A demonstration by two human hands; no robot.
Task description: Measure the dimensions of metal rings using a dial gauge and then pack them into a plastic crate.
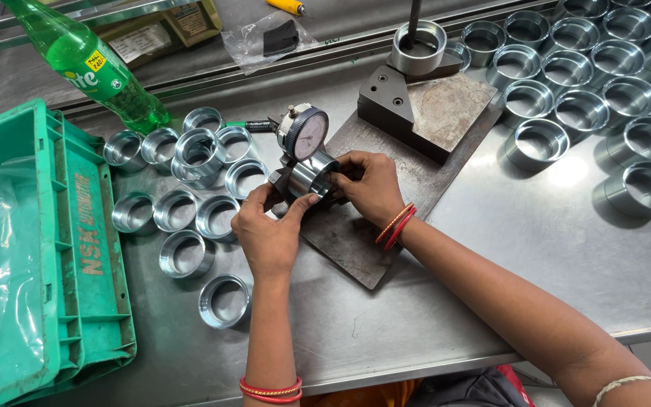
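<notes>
As seen, both hands [318,207] gripping ring [312,178]

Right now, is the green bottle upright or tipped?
Tipped. The green bottle leans at a slant, base by the metal rings, neck running up-left out of frame. Cap not visible.

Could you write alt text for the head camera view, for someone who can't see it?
Both hands, left hand and right hand, hold a metal ring under a dial gauge on a steel table; more rings and a green crate surround them.
</notes>
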